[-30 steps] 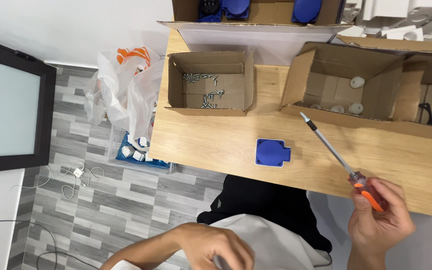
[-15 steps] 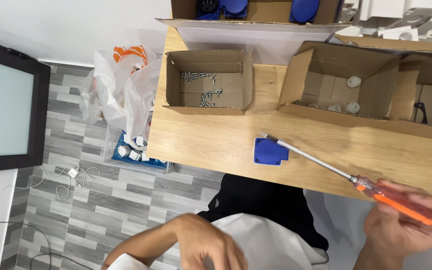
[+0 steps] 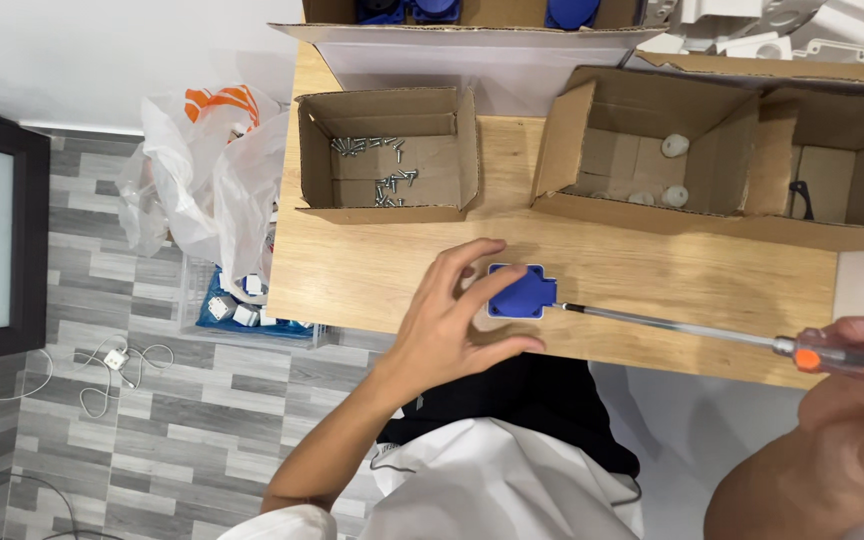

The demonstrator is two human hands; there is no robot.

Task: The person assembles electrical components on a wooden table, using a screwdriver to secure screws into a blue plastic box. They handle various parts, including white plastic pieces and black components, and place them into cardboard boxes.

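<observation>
The blue socket part (image 3: 520,291) lies flat on the wooden table (image 3: 372,270), near its front edge and roughly midway along it. The left hand (image 3: 449,318) is spread around the part's left side, fingers loosely curved and thumb low, with a fingertip at or just beside its edge; whether it actually presses the part down cannot be told, and it is not lifting it. The right hand (image 3: 857,375) is closed around the orange handle of a long screwdriver (image 3: 712,335), whose metal shaft runs leftward and nearly level so that the tip meets the right edge of the blue part. Judging by this, the work on this piece is at its driving stage: the part is placed, the tool is brought to it, but no screw head can be made out at the tip, so whether anything is already fastened cannot be told. An open cardboard box (image 3: 388,155) behind the part holds loose screws, so a supply is there. Another box (image 3: 652,150) to the right holds a few small white pieces, and more blue parts sit in a box at the far edge (image 3: 472,10).
</observation>
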